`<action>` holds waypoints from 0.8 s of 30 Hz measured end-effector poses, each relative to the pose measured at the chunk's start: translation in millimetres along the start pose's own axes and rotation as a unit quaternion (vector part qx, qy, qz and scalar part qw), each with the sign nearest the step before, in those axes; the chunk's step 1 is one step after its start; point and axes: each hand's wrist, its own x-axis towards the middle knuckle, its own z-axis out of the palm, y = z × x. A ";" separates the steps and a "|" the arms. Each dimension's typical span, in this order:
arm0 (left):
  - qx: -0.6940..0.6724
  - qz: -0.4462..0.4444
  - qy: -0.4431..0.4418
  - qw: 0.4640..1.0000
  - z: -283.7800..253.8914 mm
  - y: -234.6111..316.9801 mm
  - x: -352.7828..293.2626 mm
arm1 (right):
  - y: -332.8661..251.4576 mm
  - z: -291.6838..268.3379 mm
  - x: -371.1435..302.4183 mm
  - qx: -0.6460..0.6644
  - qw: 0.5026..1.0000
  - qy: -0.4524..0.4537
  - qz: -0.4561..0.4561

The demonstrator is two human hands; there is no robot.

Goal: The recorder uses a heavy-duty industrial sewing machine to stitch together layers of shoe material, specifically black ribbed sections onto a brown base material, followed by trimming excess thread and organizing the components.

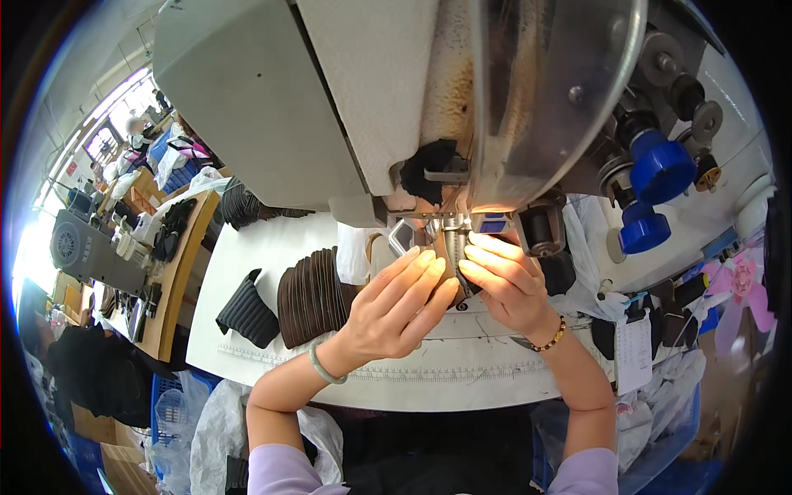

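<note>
At the needle area of a sewing machine, a small brown fabric piece shows between my hands, mostly covered by fingers. My left hand is closed on its left side, fingers long and close together, thumb hidden. On the other side my right hand grips it with fingertips beside the lit presser foot, its thumb also out of sight. Left of my left hand stands a stack of dark brown ribbed pieces. A single black ribbed piece lies farther left on the white table.
The machine head hangs close above my hands. Blue tension knobs stick out at the right. More black ribbed pieces lie at the back left. A printed ruler strip runs along the front edge. A pink flower-shaped thing stands far right.
</note>
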 end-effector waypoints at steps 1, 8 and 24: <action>-0.001 0.001 0.001 1.000 1.7 -0.1 -0.9 | 0.1 -0.3 -0.6 -0.002 1.000 -0.001 0.003; 0.012 0.064 0.042 0.997 -0.8 -3.2 3.6 | 0.2 0.8 -2.1 -0.028 1.000 0.000 -0.009; -0.001 0.074 0.015 0.997 -10.9 -2.7 7.9 | 0.4 -7.4 1.0 -0.019 1.000 -0.009 -0.021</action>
